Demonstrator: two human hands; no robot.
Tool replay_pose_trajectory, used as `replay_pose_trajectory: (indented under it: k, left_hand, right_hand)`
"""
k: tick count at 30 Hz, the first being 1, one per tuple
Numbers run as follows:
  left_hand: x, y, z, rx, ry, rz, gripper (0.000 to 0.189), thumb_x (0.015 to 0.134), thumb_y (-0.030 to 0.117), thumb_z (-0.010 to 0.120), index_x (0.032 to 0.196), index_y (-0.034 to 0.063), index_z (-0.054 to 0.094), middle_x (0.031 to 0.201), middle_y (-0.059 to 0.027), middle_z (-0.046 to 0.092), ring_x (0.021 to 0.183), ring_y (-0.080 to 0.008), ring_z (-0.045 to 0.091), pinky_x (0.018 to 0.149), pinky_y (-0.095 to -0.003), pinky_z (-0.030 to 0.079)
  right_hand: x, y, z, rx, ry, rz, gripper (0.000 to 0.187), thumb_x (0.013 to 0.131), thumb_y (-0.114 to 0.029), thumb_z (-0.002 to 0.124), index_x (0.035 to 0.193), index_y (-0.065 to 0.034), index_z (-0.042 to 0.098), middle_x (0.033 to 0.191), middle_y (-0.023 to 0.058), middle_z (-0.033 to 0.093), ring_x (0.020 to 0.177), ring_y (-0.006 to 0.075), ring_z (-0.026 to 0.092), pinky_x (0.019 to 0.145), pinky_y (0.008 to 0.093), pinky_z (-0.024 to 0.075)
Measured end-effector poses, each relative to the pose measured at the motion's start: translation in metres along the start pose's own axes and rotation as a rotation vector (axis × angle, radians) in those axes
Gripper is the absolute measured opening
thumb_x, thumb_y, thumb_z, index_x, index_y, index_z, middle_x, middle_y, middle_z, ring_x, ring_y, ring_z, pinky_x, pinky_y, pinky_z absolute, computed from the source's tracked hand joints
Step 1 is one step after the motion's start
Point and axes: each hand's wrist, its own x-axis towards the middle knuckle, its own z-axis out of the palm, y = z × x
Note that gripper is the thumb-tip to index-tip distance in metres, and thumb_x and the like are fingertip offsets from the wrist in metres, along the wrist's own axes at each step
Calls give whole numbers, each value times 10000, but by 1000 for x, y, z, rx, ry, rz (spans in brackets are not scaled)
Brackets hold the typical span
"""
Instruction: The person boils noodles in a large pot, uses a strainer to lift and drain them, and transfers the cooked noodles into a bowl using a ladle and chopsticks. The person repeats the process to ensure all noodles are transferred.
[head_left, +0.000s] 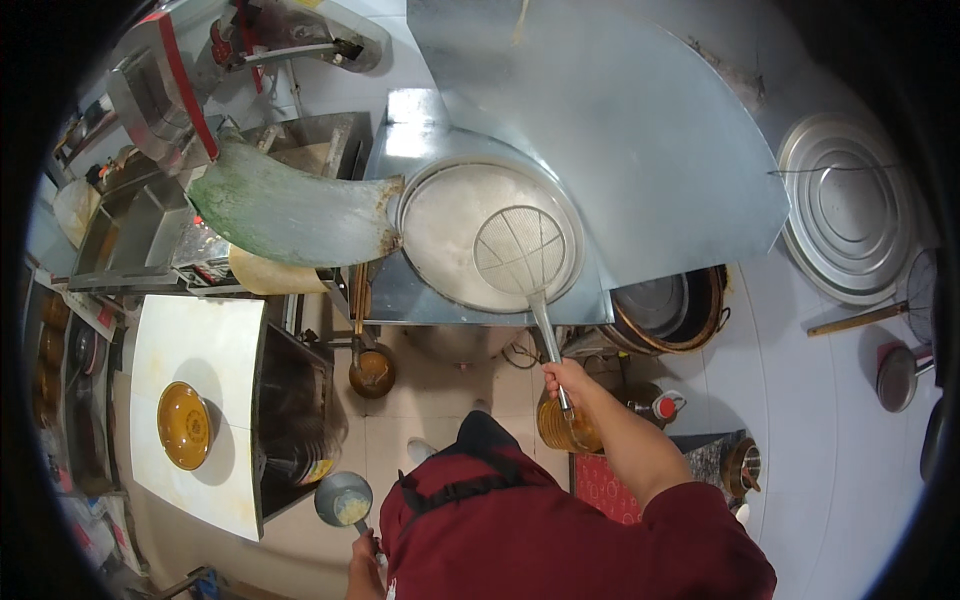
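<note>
My right hand (571, 382) grips the metal handle of a round wire-mesh skimmer (519, 247). The skimmer's mesh is over the right part of a large round pot (578, 251) set in a metal stove top. Whitish, cloudy liquid (446, 225) fills the pot; whether the mesh touches it I cannot tell. Low at my left side, my left hand (364, 553) holds the handle of a deep metal ladle (324, 495). Some pale yellow food (352, 510) lies in the ladle's bowl, its kind unclear.
A curved sheet-metal guard (615, 135) rises behind and right of the pot. Left stands a white-topped counter (202, 337) with a brown bowl (184, 425). A dark pot (709, 330) is to the right, near an oil jug (559, 431). A metal lid (851, 210) leans against the wall.
</note>
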Motion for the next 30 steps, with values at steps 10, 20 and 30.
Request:
replay_pose_trajectory:
  k: [10, 20, 30]
  left_hand:
    - [-14, 14, 10, -43, -21, 54, 295, 895, 292, 481, 686, 84, 496, 524, -41, 477, 445, -173, 440, 434, -299, 349]
    - [-71, 32, 30, 115, 33, 78, 316, 886, 330, 489, 678, 92, 493, 517, -30, 458, 448, -181, 431, 463, -304, 358]
    - [-22, 18, 6, -60, 19, -9, 301, 895, 298, 480, 668, 101, 474, 510, -35, 465, 403, -175, 418, 399, -310, 346]
  right_hand:
    - [7, 13, 3, -315, 186, -100, 156, 836, -187, 543, 800, -66, 452, 596, 29, 479, 458, 120, 481, 387, 286, 422]
    - [-13, 34, 14, -843, 422, -193, 333, 729, -259, 646, 903, -9, 513, 867, 209, 615, 855, 390, 587, 751, 443, 462]
    - [-7, 39, 16, -979, 502, -269, 368, 724, -265, 644, 966, -13, 530, 892, 216, 616, 870, 381, 592, 755, 440, 466]
